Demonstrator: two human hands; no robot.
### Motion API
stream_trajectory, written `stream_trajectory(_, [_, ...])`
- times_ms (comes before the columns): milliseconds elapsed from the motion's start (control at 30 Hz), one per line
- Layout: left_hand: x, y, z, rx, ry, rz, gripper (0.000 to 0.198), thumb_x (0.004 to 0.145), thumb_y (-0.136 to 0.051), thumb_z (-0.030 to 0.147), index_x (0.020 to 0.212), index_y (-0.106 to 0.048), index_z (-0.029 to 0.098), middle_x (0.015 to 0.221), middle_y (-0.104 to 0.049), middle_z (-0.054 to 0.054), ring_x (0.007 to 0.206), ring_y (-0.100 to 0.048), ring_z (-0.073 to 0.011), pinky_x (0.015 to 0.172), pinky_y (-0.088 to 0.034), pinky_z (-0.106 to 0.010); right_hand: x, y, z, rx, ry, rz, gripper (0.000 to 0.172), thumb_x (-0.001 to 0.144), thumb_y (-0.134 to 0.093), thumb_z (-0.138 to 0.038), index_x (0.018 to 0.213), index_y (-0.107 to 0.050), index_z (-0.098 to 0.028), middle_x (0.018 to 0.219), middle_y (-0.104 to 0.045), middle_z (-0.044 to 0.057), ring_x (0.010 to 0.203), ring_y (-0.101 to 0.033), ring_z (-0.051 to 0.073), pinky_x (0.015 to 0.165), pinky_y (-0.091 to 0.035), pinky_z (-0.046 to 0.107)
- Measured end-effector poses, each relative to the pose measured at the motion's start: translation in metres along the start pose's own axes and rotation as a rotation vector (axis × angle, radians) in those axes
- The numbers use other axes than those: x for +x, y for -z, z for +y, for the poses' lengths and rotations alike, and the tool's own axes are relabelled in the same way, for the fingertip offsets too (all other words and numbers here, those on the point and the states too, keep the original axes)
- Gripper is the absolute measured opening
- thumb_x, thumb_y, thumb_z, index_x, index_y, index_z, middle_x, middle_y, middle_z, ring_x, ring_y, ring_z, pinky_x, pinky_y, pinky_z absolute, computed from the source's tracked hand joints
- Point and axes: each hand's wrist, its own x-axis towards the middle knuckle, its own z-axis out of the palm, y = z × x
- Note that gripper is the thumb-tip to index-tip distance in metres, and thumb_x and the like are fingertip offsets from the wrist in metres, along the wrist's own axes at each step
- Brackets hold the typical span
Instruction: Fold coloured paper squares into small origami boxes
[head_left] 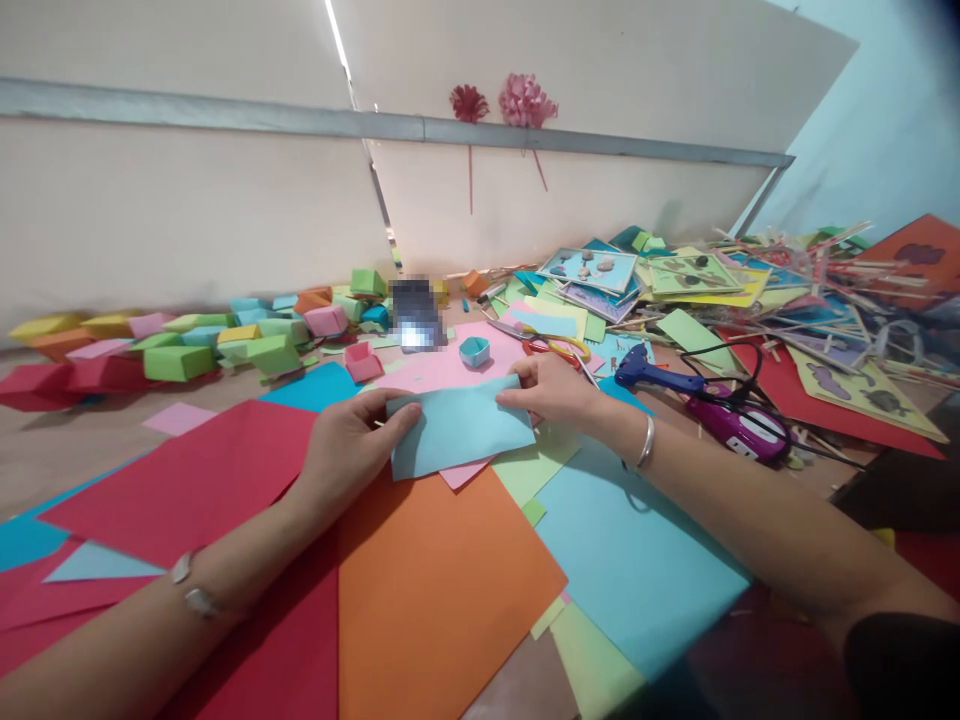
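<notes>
A light blue sheet of paper [461, 432] is held up between my two hands, its top edge slightly curved. My left hand [352, 440] pinches its left side, thumb in front. At the upper right corner, my right hand [551, 390] grips it between thumb and fingers. Beneath the sheet lie a pink paper piece [463, 474] and a large orange sheet [442, 580]. Just beyond it stands a small blue folded paper box [474, 351], with a pink folded paper box [363, 362] to its left.
Folded paper blocks [180, 362] pile up at the left. Yellow-handled scissors [566, 345], a blue hammer-shaped tool [660, 374] and a purple corded device [739, 422] lie at the right. Picture cards [592, 268] crowd behind them. A red sheet [195, 480] lies near my left arm.
</notes>
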Motion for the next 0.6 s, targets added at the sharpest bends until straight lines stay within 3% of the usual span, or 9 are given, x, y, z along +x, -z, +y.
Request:
stream_trajectory(167, [0.001, -0.001, -0.001, 0.185, -0.079, -0.079, 0.026, 0.068, -0.055, 0.044, 0.074, -0.07, 0.023, 0.072, -0.071, -0.002, 0.061, -0.057, -0.0182, 0.058, -0.043, -0.029, 0.001, -0.001, 0.002, -0.39, 0.066, 0.046, 0.006, 0.068, -0.072, -0.012, 0.066, -0.066, -0.014, 0.053, -0.053, -0.006, 0.053, -0.048, 0.008, 0.052, -0.032, 0.022])
stream_trajectory(300, [0.002, -0.003, -0.004, 0.286, -0.218, -0.15, 0.02, 0.07, -0.049, 0.037, 0.07, -0.063, 0.022, 0.071, -0.067, -0.003, 0.068, -0.059, -0.0202, 0.062, -0.044, -0.031, 0.001, -0.004, 0.005, -0.457, 0.146, 0.032, 0.006, 0.074, -0.069, -0.007, 0.073, -0.071, -0.013, 0.065, -0.063, -0.002, 0.062, -0.053, 0.009, 0.06, -0.036, 0.022])
stream_trajectory(467, [0.004, -0.004, -0.012, 0.357, -0.294, -0.194, 0.026, 0.078, -0.051, 0.038, 0.085, -0.069, 0.02, 0.086, -0.072, -0.007, 0.081, -0.062, -0.0239, 0.068, -0.045, -0.034, 0.002, -0.005, 0.012, -0.675, 0.249, -0.004, 0.01, 0.077, -0.069, -0.007, 0.08, -0.075, -0.014, 0.084, -0.069, 0.005, 0.078, -0.058, 0.015, 0.065, -0.036, 0.025])
stream_trajectory(600, [0.004, -0.005, -0.017, 0.451, -0.448, -0.118, 0.031, 0.087, -0.049, 0.037, 0.083, -0.076, 0.021, 0.083, -0.071, -0.009, 0.079, -0.059, -0.0245, 0.069, -0.045, -0.035, 0.001, -0.007, 0.016, -0.925, 0.414, 0.002, 0.017, 0.08, -0.064, -0.006, 0.084, -0.076, -0.016, 0.085, -0.067, 0.006, 0.081, -0.054, 0.017, 0.064, -0.031, 0.028])
